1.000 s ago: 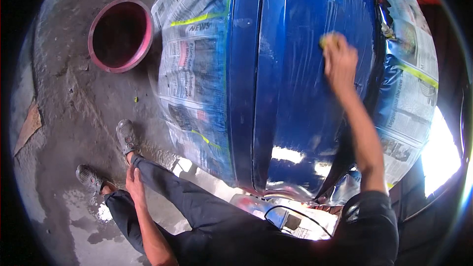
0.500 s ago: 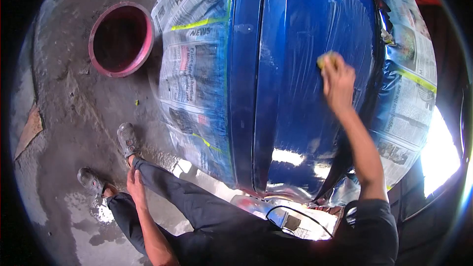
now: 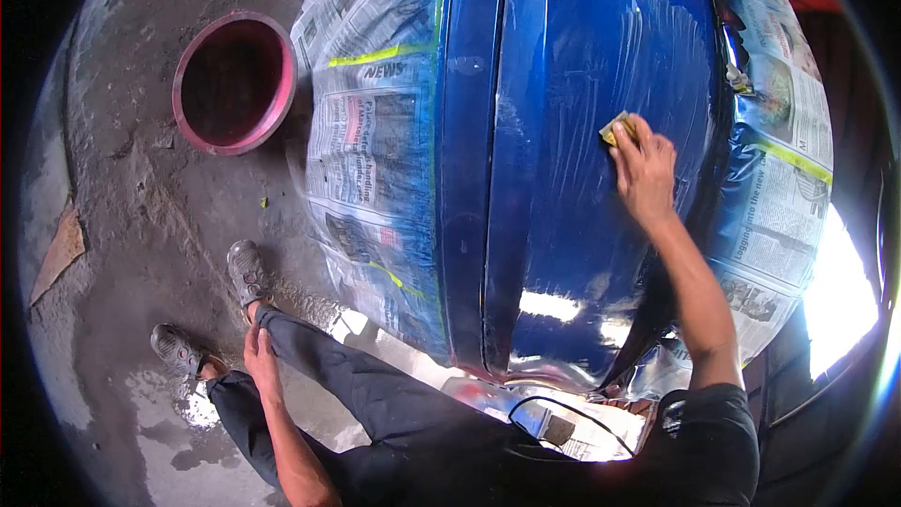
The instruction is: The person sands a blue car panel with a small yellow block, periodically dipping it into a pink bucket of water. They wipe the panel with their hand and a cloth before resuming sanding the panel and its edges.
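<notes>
My right hand (image 3: 645, 169) presses a small folded piece of yellow sandpaper (image 3: 617, 129) against a glossy blue car panel (image 3: 563, 216). Its fingers and thumb are closed on the sandpaper. Whitish wet streaks run over the paint around and above it. Down at the lower left, my left hand (image 3: 262, 361) hangs beside my knee, fingers stretched out and holding nothing.
Newspaper (image 3: 361, 141), held by yellow-green tape, covers the panel's left side, and more newspaper (image 3: 779, 197) covers the right. A pink-rimmed basin (image 3: 289, 84) of dark liquid stands on the wet concrete floor (image 3: 169, 253). A black cable (image 3: 563, 401) loops below the panel.
My right hand has slid a little down the panel with the sandpaper. The whole view has shifted slightly. My left hand stays by the knee.
</notes>
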The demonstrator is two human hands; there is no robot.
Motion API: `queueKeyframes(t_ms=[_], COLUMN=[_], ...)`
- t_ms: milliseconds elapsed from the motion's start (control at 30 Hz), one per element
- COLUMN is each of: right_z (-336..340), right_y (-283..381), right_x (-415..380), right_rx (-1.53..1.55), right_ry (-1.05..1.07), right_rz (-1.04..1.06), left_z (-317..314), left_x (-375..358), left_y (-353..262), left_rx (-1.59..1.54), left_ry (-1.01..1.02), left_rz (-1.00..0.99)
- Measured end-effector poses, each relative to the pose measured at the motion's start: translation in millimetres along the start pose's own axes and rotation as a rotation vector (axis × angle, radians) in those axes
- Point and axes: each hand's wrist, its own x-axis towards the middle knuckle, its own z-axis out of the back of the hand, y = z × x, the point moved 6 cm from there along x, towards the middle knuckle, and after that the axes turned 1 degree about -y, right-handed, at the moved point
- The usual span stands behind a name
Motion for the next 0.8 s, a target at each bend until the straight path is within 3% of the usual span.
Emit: queueKeyframes(t_ms=[33, 133, 200, 267, 433, 533, 667, 800], right_z=[0.1, -14.2, -27.9, -32.2, 3.1, 8.0, -22.8, -3.1], right_y=[-1.9, -46.0, -64.2, -66.3, 10.1, -15.5, -82.8, -37.2], right_x=[-1.6, 111.7, 152.6, 141.8, -67.7, -19.7, 123.1, 30.7], right_rx=[0.014, -0.148, -0.213, -0.207, 0.002, -0.012, -0.261, -0.183], right_ry=[0.016, -0.007, -0.159, -0.244, 0.023, -0.041, -0.146, -0.147], right_rz=[0.022, -0.070, -0.100, -0.086, -0.010, 0.066, -0.216, -0.090], left_z=[2.5, 3.2, -0.3, 0.1, -6.7, -5.8, -4.8, -5.4], left_x=[2.8, 1.5, -1.3, -6.4, 3.6, 5.4, -1.0, -1.4], left_y=[-0.2, 5.0, -7.1, -16.8, -2.8, -1.8, 3.4, 1.4], left_rx=[0.018, 0.051, 0.047, 0.078, 0.003, -0.020, -0.060, -0.112], left_ry=[-0.002, 0.003, 0.011, 0.005, 0.034, 0.042, 0.024, 0.019], left_rz=[-0.003, -0.003, -0.015, -0.023, -0.028, -0.006, 0.062, 0.050])
